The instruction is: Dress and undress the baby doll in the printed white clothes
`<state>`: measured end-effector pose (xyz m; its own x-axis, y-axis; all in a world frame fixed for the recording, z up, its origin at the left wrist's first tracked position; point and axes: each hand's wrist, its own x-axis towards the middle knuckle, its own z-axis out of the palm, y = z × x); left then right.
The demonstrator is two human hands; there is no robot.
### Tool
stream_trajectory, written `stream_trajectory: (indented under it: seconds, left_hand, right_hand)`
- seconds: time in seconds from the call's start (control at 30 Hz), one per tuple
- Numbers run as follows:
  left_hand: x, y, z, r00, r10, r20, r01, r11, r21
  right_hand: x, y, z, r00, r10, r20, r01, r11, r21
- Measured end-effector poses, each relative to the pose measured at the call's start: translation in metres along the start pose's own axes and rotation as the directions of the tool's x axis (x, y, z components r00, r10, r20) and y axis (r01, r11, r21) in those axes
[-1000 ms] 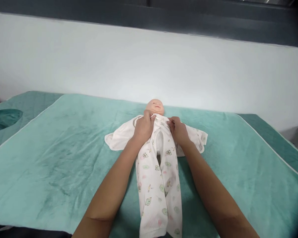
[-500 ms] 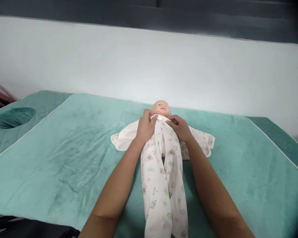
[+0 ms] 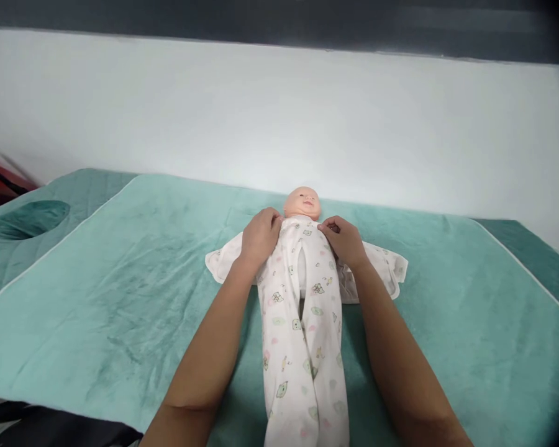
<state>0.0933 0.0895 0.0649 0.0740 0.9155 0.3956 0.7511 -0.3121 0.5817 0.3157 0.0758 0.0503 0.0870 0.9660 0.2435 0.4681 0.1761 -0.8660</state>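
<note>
A baby doll (image 3: pixel 302 203) lies on its back, its bald head toward the wall. White printed baby pants (image 3: pixel 302 347) cover its front from the chest down, with a slit at the crotch and the legs stretched toward me. My left hand (image 3: pixel 261 234) is closed at the left edge of the waistband, close to the doll's shoulder. At the right edge of the waistband my right hand (image 3: pixel 345 239) pinches the cloth between thumb and fingers. A white baby top (image 3: pixel 386 268) is spread out under the doll, its sleeves reaching to both sides. The doll's arms are hidden.
A teal padded bed cover (image 3: pixel 135 292) with pale piping lies beneath everything. At its left end is a face hole (image 3: pixel 30 220). A white wall (image 3: pixel 279 118) rises behind, and something red (image 3: pixel 0 180) stands at the far left. Dark cloth (image 3: pixel 51 427) shows at the lower left.
My left hand has moved outward to the left, and the waistband is spread wider across the doll's chest. My right hand has shifted slightly right. The view has moved a little.
</note>
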Motion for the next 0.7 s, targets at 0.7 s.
stream_trajectory:
  seconds: [0.7]
  left_hand:
    - [-0.052, -0.013, -0.011, 0.999, -0.040, 0.034, 0.040, 0.999, -0.012]
  right_hand:
    - [-0.052, 0.026, -0.018, 0.966, 0.202, 0.161, -0.232, 0.952, 0.198]
